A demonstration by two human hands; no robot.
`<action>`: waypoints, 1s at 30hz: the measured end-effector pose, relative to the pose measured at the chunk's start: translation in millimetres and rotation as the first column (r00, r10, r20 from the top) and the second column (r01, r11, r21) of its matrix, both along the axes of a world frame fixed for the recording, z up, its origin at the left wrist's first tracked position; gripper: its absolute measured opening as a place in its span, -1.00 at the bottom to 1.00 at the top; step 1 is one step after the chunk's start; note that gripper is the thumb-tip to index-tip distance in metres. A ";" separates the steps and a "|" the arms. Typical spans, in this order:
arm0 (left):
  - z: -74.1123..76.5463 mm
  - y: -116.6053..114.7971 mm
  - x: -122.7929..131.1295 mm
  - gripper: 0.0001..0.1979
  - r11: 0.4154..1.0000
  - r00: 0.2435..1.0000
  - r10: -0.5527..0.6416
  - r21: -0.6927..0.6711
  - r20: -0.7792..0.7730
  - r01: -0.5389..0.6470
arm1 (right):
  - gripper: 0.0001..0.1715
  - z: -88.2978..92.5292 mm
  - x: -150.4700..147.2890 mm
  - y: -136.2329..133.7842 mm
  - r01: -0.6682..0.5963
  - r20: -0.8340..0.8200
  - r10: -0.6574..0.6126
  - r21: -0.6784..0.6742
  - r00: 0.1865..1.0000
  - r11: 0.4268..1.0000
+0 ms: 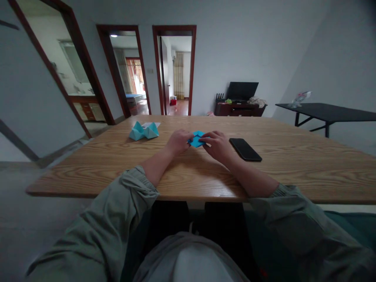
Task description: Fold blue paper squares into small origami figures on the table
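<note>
A small piece of folded blue paper [196, 140] is between my two hands, just above or on the wooden table. My left hand [179, 141] grips its left edge, fingers closed round it. On the right edge, my right hand [216, 144] holds the paper between thumb and fingers. The fold pattern is too small to make out fully. Farther left on the table stands a light blue folded paper shape [143, 131] with pointed peaks, away from both hands.
A black phone [245, 149] lies on the table [293, 156] just right of my right hand. A white paper [154, 125] lies behind the light blue shape. Beyond are a black side table [329, 111] at right and a cabinet with a screen [242, 91].
</note>
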State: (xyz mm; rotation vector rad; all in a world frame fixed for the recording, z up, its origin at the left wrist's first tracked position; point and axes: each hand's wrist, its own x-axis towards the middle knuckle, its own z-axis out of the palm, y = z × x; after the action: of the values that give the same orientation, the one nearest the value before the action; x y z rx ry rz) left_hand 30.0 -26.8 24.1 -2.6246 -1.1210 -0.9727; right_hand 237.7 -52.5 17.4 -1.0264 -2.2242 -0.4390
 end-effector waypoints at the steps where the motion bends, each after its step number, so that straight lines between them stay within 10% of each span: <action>1: -3.6 0.3 -2.0 -0.86 0.999 0.999 0.008 -0.051 -0.045 -0.011 | -0.75 -4.4 2.1 1.5 -0.015 0.040 0.017 -0.061 0.999 0.998; 9: -15.0 1.2 -8.0 -0.71 0.855 0.997 -0.056 -0.513 0.056 0.077 | -0.62 -18.0 9.5 3.1 -0.030 -0.117 -0.043 -0.564 0.992 0.825; 15: -17.5 1.4 -2.3 -0.46 0.864 1.000 0.012 -0.504 0.011 -0.005 | -0.42 -21.8 4.6 9.5 0.047 -0.169 -0.163 -0.540 0.972 0.840; 22: -24.5 2.4 3.8 -0.49 0.900 0.954 -0.122 -0.435 -0.274 -0.010 | -0.58 -22.6 -0.9 9.8 0.169 0.204 -0.088 -0.425 0.975 0.889; 30: -36.5 4.2 3.6 -0.28 0.831 0.950 -0.146 -0.555 -0.277 -0.034 | -0.25 -35.6 0.0 9.9 0.188 0.290 -0.012 -0.587 0.957 0.788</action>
State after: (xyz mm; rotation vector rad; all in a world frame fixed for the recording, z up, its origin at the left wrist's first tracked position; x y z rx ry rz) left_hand 33.7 -22.6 -12.3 -3.1169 -1.4128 -0.2186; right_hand 237.7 -42.7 -18.2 -1.4952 -2.6458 0.1379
